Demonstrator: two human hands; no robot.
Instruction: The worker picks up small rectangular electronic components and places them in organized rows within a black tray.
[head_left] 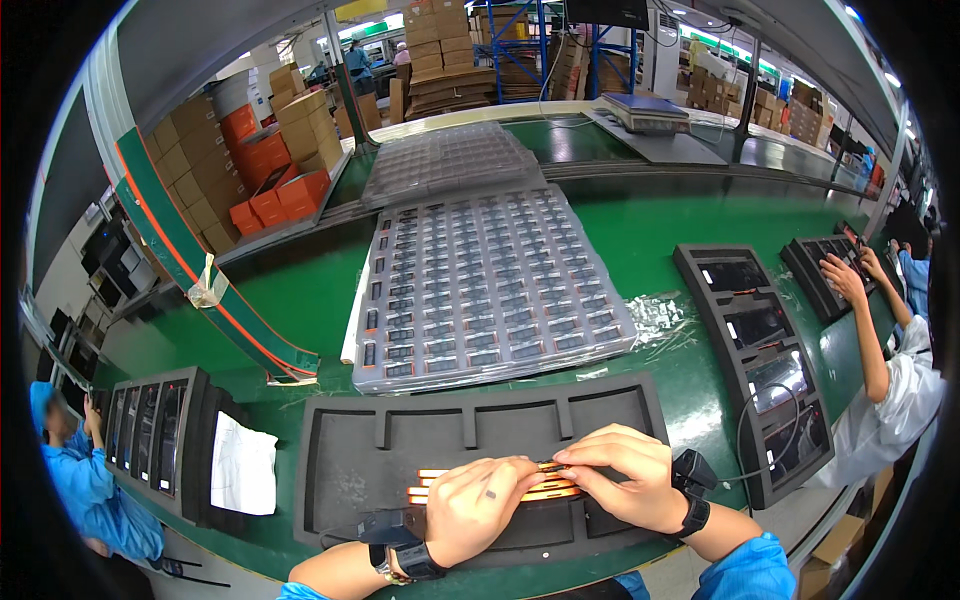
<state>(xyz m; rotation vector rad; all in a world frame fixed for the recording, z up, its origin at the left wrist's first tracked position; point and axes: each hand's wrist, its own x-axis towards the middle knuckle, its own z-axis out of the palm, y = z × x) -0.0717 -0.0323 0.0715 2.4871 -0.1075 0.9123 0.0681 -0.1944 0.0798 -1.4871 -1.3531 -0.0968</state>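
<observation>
A small stack of thin, flat pieces with bright orange edges (552, 492) is between my hands, over a black foam tray (345, 450). My left hand (475, 508) is closed over the stack from the left, its fingertips near the middle of the pieces. My right hand (625, 478) pinches at the upper edge of the stack, thumb and forefinger close to the left fingertips. A small dark part seems to lie between the fingertips, too covered to name. Each wrist wears a black strap with a small dark box.
Beyond the foam tray, a clear plastic tray (485, 290) holds rows of small dark parts. Foam trays of dark phone-like panels stand at right (700, 290) and left (200, 400), beside a white cloth (243, 465). Co-workers sit on both sides; one's hands (848, 278) work at the far right.
</observation>
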